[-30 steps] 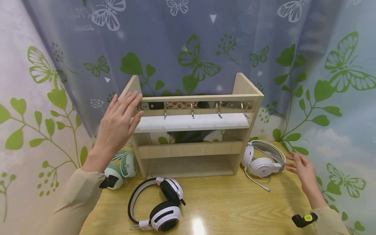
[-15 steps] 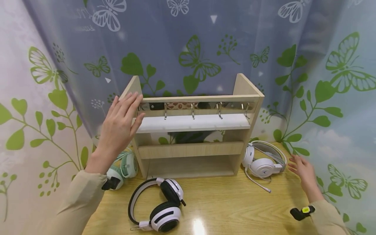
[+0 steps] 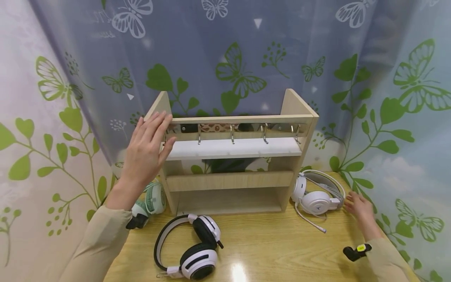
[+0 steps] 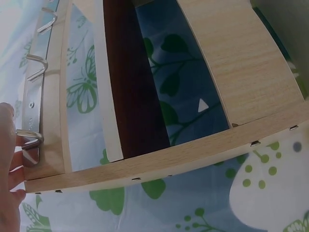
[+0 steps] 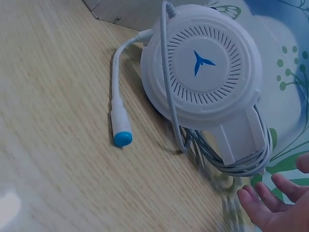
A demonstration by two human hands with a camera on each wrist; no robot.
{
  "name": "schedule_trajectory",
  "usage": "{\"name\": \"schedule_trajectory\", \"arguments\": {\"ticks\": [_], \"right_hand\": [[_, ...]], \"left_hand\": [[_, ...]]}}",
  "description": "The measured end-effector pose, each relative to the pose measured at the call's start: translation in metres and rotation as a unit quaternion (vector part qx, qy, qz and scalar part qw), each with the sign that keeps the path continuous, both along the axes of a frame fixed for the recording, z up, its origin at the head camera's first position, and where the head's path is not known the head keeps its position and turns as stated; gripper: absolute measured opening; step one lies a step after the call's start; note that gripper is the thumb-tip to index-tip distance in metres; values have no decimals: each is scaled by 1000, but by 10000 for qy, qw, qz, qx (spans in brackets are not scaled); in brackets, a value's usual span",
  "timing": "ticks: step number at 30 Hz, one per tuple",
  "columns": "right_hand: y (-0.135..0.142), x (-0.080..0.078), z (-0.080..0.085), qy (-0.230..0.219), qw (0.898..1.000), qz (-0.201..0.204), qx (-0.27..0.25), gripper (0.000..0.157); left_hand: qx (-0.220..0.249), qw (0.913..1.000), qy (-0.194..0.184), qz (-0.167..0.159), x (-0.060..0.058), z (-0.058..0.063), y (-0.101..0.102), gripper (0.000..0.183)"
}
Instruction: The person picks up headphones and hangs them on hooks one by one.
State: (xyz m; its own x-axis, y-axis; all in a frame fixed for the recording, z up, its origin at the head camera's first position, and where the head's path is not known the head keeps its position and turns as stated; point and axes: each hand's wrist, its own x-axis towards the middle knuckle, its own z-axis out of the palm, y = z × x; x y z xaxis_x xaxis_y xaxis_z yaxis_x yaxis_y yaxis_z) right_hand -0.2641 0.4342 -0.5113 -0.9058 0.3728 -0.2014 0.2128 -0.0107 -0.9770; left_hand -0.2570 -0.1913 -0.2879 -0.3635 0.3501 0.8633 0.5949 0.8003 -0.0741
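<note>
Headset | long axis sideways, band rightward | right fingers relaxed beside it | left fingers straight on rack

Bright head view, white glare on tabletop, dimmer wrist views, lens-bowed shelf

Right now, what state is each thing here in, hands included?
Rack: upright on the table.
Hooks: bare where visible.
White headset: lying down, microphone sticking out.
Cable: bundled.
Black-and-white headset: lying in front of the rack.
Green headset: beside the rack, partly hidden.
Left hand: resting on the rack's upper left corner.
Right hand: fingers relaxed by the white headset, contact unclear.
</note>
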Motion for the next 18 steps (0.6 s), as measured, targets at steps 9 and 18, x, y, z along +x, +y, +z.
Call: {"name": "schedule_trajectory", "arguments": {"ticks": [9, 18], "right_hand": [[2, -5, -4, -250, 9996, 136, 79, 59], [5, -3, -2, -86, 9991, 129, -383, 49]], "left_hand": [[-81, 10000, -33, 4, 0, -1, 0, 60], [-75, 10000, -19, -38, 0, 0, 1, 60]]}}
